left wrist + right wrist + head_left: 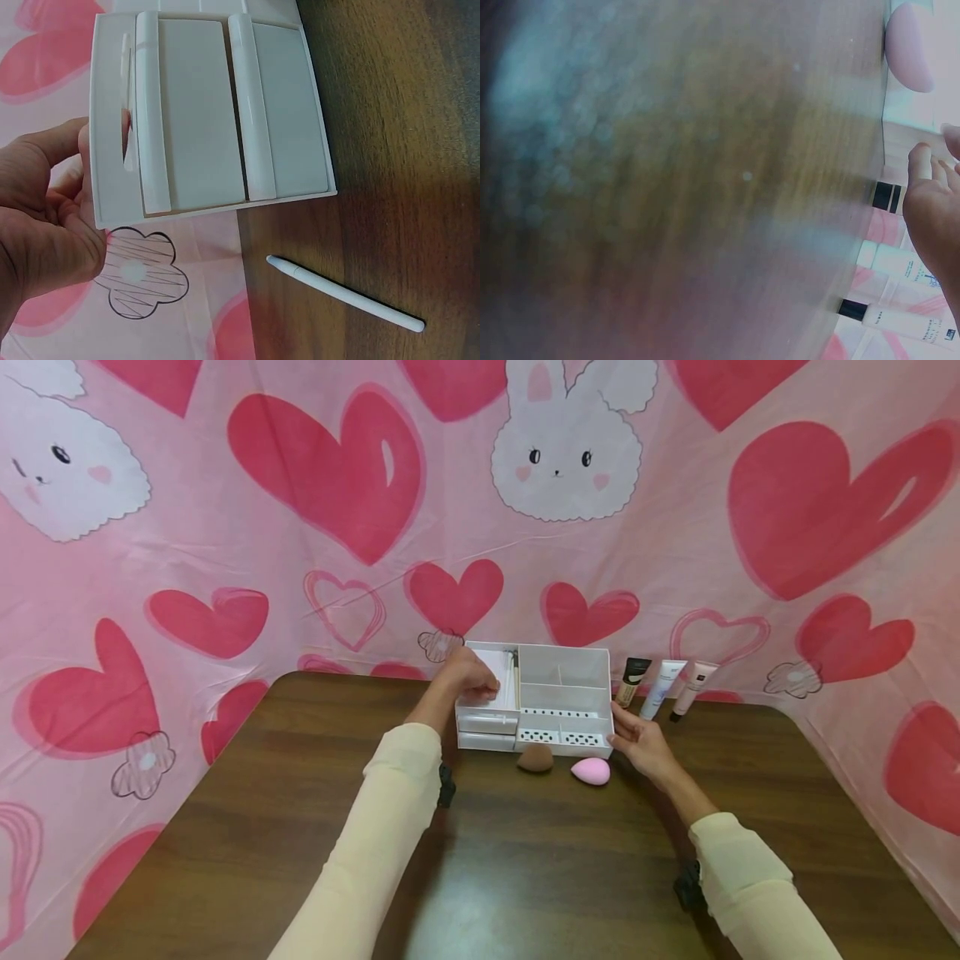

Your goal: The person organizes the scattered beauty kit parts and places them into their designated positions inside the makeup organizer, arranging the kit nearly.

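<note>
The white organizer stands on the bench; the left grip bends over its left compartment, whether holding anything I cannot tell. The right grip lies loosely extended against its right side; lettering on three tubes is unreadable.

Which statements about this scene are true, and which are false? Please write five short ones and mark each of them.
1. A brown sponge and a pink sponge lie in front of the white organizer. True.
2. In the head view, the pink sponge is left of the brown sponge. False: it is to the right.
3. The left hand is at the organizer's left section and the right hand at its right side. True.
4. Five tubes are right of the organizer. False: there are three tubes.
5. In the left wrist view, a white pen-like stick lies on the table. True.
</note>
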Tool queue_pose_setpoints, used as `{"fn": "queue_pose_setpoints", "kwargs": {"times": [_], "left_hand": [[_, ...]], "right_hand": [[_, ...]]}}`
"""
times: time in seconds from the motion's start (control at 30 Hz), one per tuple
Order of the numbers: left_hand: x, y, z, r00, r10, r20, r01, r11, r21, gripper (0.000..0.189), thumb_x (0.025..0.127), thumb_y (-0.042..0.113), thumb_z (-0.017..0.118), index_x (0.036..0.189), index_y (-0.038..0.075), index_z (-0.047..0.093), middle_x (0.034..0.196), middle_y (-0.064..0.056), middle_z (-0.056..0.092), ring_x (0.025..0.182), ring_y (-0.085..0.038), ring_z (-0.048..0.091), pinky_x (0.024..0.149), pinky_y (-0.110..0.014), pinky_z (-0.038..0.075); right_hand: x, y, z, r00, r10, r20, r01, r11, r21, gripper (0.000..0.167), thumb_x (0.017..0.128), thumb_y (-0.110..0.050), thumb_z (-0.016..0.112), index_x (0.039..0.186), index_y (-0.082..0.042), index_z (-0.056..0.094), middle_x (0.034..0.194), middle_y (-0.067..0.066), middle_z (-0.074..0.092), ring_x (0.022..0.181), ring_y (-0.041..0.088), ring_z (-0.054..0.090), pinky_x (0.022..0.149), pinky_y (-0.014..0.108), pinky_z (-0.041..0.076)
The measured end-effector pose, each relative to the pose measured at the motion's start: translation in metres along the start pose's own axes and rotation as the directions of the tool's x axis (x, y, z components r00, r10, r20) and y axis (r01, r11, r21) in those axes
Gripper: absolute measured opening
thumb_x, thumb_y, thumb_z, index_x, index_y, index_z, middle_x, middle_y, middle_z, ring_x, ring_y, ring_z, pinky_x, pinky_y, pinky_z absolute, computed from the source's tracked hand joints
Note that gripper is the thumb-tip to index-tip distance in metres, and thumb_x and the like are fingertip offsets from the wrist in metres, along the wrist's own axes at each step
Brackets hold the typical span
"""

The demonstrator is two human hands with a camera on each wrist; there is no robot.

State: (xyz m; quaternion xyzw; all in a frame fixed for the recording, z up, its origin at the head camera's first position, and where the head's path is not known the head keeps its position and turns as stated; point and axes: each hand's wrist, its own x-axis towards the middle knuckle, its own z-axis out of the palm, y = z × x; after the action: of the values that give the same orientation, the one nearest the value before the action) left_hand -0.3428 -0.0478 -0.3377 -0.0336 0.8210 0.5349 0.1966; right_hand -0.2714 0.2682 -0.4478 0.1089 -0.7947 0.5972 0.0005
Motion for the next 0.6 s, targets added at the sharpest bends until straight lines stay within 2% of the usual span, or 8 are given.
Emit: {"fn": "queue_pose_setpoints", "kwargs": {"times": [0.27,0.47,0.6], "left_hand": [[-0.002,-0.003,-0.001,1.0,0.027,-0.002,-0.028,0.999,-0.045,0.021,0.087,-0.005,0.068,0.104,-0.018,0.072,0.05,-0.003,0.063,0.044,-0.008,0.057,0.046,-0.016,0.047],[0.001,-0.009,-0.003,0.999,0.055,0.0,-0.054,0.979,-0.196,0.024,0.087,-0.009,0.064,0.108,-0.022,0.067,0.055,-0.003,0.062,0.049,-0.007,0.06,0.051,-0.016,0.051],[-0.001,-0.012,-0.006,0.997,0.08,0.021,-0.073,0.972,-0.225,0.03,0.089,-0.008,0.061,0.115,-0.023,0.064,0.058,-0.001,0.062,0.054,-0.006,0.06,0.055,-0.016,0.052]], "right_hand": [[0.0,-0.001,0.0,1.0,-0.003,0.0,0.003,1.0,0.001,0.065,0.093,0.019,0.05,0.152,0.015,0.024,0.159,0.034,0.024,0.142,0.047,0.028,0.101,0.018,0.043],[0.0,-0.001,0.0,1.0,-0.005,-0.003,0.005,1.0,0.005,0.065,0.093,0.019,0.05,0.152,0.015,0.024,0.158,0.033,0.025,0.142,0.047,0.028,0.101,0.018,0.044],[-0.001,-0.001,0.0,1.0,-0.003,-0.004,0.003,1.0,0.001,0.065,0.093,0.019,0.05,0.152,0.015,0.024,0.158,0.033,0.025,0.142,0.046,0.028,0.101,0.018,0.044]]}}
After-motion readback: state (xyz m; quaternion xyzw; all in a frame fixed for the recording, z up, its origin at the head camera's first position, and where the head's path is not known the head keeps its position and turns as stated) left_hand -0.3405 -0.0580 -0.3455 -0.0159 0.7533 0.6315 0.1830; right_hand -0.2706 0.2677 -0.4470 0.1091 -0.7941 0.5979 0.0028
